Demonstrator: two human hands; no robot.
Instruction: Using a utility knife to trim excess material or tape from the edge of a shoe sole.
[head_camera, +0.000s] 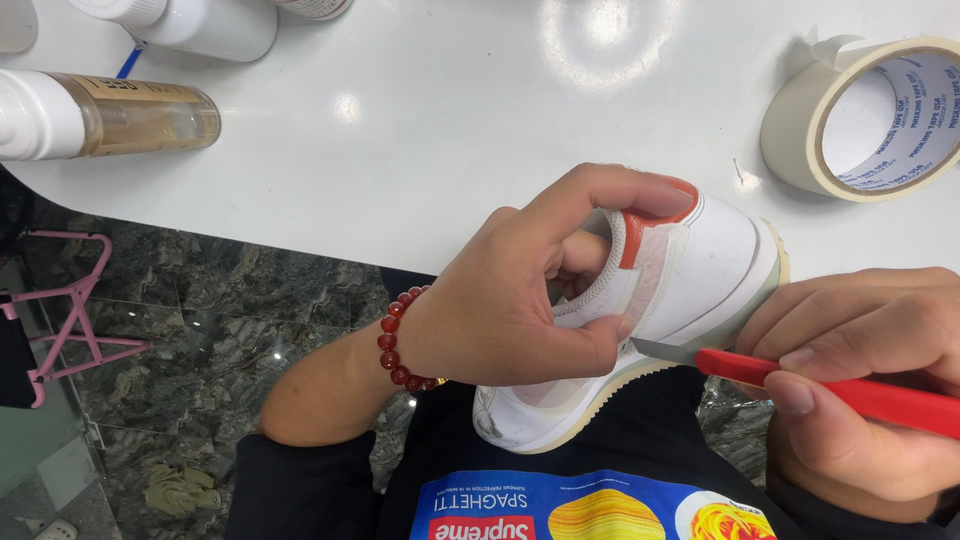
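- Gripping the white leather sneaker with orange heel tab (700, 270), your left hand (500, 310) should stay steady.
- Your right hand (860, 400), holding the red-handled craft knife (800, 378), should cut shallowly, clear of your thumb.

tabletop (420, 170) glossy white | shoe (700, 270) smooth leather-like | knife (800, 380) metal blade, red plastic handle | tape roll (800, 130) matt paper

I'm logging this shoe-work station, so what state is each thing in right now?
White shoe: held at the table edge, heel partly covered in tape.
Left hand: grip closed on the shoe's heel collar.
Right hand: grip closed on the red-handled knife, blade out, tip at the shoe's side.
Masking tape roll: lying flat, loose end lifted.
Clear bottle: lying on its side, capped.
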